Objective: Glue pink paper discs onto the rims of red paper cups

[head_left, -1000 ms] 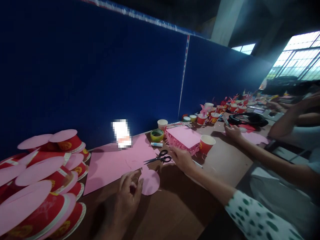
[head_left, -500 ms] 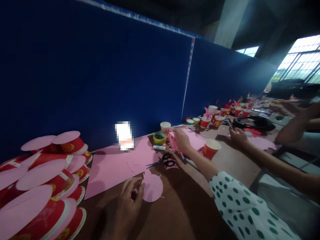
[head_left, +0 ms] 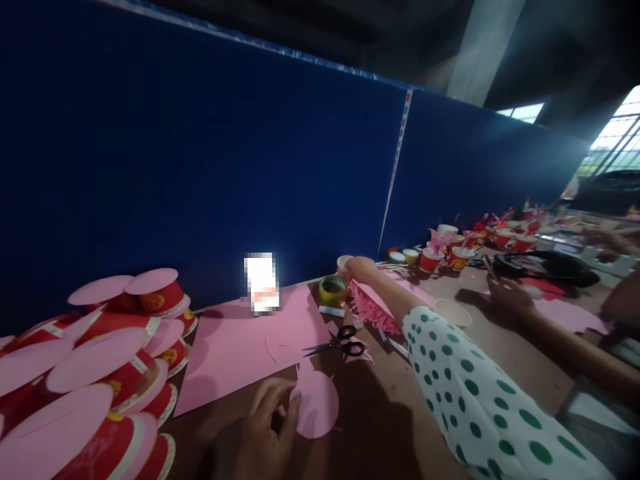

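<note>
Red cups with pink paper tops (head_left: pixel 156 301) crowd the left of the brown bench (head_left: pixel 370 430), beside a flat pink sheet (head_left: pixel 235 360). Near the sheet's front edge, the person's left hand (head_left: pixel 273 415) curls at the left side of a round pink disc (head_left: pixel 317 408), thumb and forefinger close together there; whether they pinch it or merely rest on it cannot be told. Above the disc lie scissors (head_left: pixel 334 344), unheld, with a white tube (head_left: pixel 331 311) and a tape roll (head_left: pixel 330 295) behind. The right hand (head_left: pixel 361 268), in a dotted sleeve (head_left: pixel 465 380), stretches across a fringed pink stack (head_left: pixel 370 305) to a pale cup (head_left: pixel 343 261) by the blue wall (head_left: pixel 250 147); its fingertips are hidden, their grip unclear. The step in hand appears to be reaching for that cup while the disc is kept in place. A secure hold on the rim, clear of the tape roll, seems called for. At right, a co-worker's hand (head_left: pixel 510 297) holds a phone (head_left: pixel 489 267).
</note>
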{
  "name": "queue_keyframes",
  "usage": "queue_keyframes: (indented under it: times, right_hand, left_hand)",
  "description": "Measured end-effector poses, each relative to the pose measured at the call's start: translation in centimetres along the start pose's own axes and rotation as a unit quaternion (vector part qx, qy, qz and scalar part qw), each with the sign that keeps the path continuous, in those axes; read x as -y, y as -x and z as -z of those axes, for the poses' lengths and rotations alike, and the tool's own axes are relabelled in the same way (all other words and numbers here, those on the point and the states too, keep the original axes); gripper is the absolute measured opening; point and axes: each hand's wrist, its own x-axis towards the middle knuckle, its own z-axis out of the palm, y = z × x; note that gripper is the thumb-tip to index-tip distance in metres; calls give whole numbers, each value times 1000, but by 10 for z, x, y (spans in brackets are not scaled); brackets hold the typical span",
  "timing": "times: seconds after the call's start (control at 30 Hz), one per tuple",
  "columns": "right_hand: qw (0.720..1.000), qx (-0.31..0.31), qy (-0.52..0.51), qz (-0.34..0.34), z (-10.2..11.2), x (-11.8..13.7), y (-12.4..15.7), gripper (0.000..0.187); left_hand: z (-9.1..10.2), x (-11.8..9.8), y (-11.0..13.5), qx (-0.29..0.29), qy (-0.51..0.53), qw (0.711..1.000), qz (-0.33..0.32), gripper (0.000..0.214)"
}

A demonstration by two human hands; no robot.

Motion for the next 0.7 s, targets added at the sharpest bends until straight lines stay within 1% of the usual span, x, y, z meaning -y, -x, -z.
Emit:
queue_keyframes:
  times: [0.1,0.2,0.33,0.4,0.6,0.7]
  right_hand:
    - [1000,-9,5,-25,6,-3,-5,28]
    - [998,-34,2,-45,13,-4,-8,29]
    - [995,-83,-18,-58,24,-7,-7,50]
    - [992,-107,-30,-59,30,-9,-4,54]
    - [976,-195,-69,-70,50,-8,17,34]
    - [961,-254,-94,-53,57,3,40,35]
  left_hand:
    - [0,-2,-1,-1,2,1000,2,19]
    - [-1,-2,0,-14,10,1000,-2,20]
    - [1,-2,1,-2,4,1000,-4,19]
    - [1,-1,1,0,7,1000,-6,19]
    - [-4,4,4,-1,33,999,-1,20]
    - [-3,1,4,-8,47,999,23,20]
